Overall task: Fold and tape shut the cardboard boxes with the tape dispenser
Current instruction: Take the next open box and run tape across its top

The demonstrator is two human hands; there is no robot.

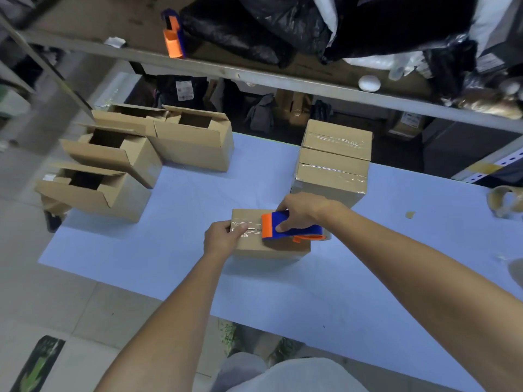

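Observation:
A small closed cardboard box (254, 246) lies on the blue table (169, 264) in front of me. Clear tape runs along its top seam from the left end. My right hand (302, 210) grips a blue and orange tape dispenser (285, 229) that rests on the box top, right of the taped stretch. At the box's left end my left hand (223, 239) holds the edge, thumb pressing the tape down. Several open boxes (113, 154) stand at the table's left. A stack of taped boxes (334, 162) stands behind the dispenser.
A second blue and orange dispenser (173, 35) lies on the shelf above, beside black bags (283, 26). A tape roll (505, 205) sits at the table's right edge. A metal shelf rail (254, 77) crosses over the table's far side.

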